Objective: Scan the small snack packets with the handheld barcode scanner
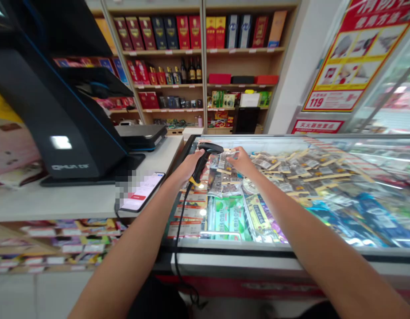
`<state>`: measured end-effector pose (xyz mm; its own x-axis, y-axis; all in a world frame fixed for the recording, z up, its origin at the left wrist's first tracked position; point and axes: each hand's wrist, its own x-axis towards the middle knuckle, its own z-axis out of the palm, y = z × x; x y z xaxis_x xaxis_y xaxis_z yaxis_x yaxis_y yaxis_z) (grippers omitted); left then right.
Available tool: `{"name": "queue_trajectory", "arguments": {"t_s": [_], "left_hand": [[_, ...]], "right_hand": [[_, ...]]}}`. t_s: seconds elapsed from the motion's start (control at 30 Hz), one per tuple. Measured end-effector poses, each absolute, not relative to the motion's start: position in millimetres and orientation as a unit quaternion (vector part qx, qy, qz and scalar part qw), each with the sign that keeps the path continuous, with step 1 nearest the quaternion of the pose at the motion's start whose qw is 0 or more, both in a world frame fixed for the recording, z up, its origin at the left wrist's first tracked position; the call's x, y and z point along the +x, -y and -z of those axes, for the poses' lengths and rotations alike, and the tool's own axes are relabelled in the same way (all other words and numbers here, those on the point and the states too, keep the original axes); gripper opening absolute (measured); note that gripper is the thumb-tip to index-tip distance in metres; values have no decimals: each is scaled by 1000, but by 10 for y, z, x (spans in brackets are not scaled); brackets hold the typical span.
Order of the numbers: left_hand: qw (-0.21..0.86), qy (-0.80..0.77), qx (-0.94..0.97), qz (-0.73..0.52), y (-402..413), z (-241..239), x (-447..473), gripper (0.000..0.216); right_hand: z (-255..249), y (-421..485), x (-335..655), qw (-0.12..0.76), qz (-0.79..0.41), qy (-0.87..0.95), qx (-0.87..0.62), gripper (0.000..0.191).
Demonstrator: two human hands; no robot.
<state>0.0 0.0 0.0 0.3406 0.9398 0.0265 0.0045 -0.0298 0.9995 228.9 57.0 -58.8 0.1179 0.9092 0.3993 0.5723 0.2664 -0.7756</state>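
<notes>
My left hand (189, 167) is closed round the handle of a black barcode scanner (206, 155) with a yellow base and a black cable hanging down over the counter front. The scanner's head points right, toward a small clear packet (226, 158) that my right hand (242, 162) pinches by its edge. Both hands hover over the glass top of a display counter (291, 141) that is filled with packets and cards.
A black till terminal (59, 115) stands on the white counter at left, with a smartphone (141, 191) lying face up near the edge. Wooden shelves (205, 51) with boxed goods and bottles line the back wall. A red poster (354, 53) hangs at right.
</notes>
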Motion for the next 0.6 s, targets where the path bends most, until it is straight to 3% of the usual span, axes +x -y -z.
{"name": "queue_trajectory", "arguments": {"t_s": [0.13, 0.33, 0.47, 0.6], "left_hand": [[568, -407, 585, -412, 2, 0, 4, 49], [525, -401, 573, -486, -20, -11, -1, 46], [517, -397, 535, -538, -12, -67, -18, 47], [525, -392, 500, -566, -5, -115, -49, 45]], "right_hand": [[571, -553, 2327, 442, -141, 644, -609, 38], [505, -401, 2229, 405, 80, 658, -629, 55], [514, -193, 1764, 337, 15, 776, -533, 36], [605, 28, 1244, 241, -33, 833, -497, 49]]}}
